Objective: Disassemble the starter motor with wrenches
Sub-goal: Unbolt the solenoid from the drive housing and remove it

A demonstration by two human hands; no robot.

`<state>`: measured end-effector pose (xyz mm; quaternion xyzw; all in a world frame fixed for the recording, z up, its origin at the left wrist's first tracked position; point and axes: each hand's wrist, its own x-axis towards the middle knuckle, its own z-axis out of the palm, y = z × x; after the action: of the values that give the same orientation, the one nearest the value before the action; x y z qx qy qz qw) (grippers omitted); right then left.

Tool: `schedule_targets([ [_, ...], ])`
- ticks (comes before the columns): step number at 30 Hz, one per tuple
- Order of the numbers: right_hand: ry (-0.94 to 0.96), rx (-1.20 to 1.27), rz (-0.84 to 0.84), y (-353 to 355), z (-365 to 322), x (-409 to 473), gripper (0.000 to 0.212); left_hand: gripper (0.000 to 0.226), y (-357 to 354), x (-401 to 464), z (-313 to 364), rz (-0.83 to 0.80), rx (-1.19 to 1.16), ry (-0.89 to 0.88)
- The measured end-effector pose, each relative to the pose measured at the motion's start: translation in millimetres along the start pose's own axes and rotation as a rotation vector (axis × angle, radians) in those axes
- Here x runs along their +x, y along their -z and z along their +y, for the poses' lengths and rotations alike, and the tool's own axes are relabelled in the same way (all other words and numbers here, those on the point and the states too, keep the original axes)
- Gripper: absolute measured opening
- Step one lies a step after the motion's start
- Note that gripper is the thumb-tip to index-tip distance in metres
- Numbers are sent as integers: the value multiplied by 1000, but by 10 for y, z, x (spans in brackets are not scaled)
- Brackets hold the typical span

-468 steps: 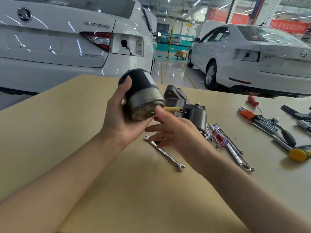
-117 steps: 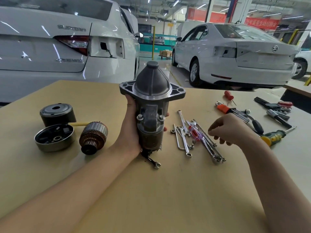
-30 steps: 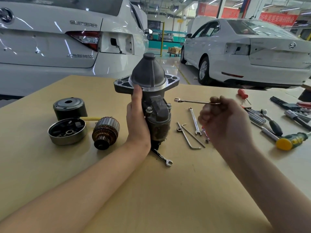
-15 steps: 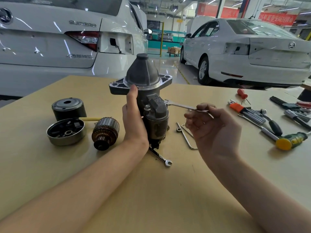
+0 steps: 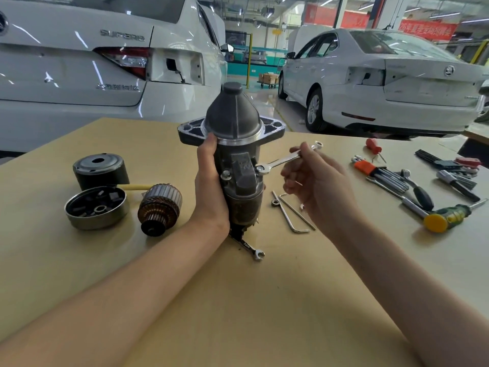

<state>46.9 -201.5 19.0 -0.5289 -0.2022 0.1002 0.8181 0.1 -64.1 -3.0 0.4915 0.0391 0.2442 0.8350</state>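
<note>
Starter: upright, nose cone up, at table centre, gripped round its body by left hand. Wrench: pinched in right hand, its near end on a bolt on starter's right side. Armature, two housings: left of starter.

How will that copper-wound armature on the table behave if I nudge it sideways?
The armature lies on its side and is cylindrical, so it would probably roll rather than slide. Its dense copper windings suggest it is heavy for its size. The open end cap beside it might stop it.
</note>
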Motion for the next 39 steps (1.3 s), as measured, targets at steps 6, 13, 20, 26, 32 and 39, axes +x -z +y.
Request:
schedule_targets([
  [6,0,-166,-79,-87,-93,77,27,82,-10,24,-29,-58,19,47],
  [13,-12,74,-23,-114,-85,-20,28,84,-13,27,-30,-93,45,40],
  [20,-50,176,47,-37,-109,-141,20,81,-27,1,-23,-79,58,50],
  [26,-73,162,126,-59,-79,-212,13,85,-65,-36,2,-23,58,26],
  [32,-24,195,196,-91,-14,-264,16,97,-100,-65,27,51,43,25],
  [39,64,235,215,-90,44,-267,18,99,-99,-103,-13,166,-24,15],
])
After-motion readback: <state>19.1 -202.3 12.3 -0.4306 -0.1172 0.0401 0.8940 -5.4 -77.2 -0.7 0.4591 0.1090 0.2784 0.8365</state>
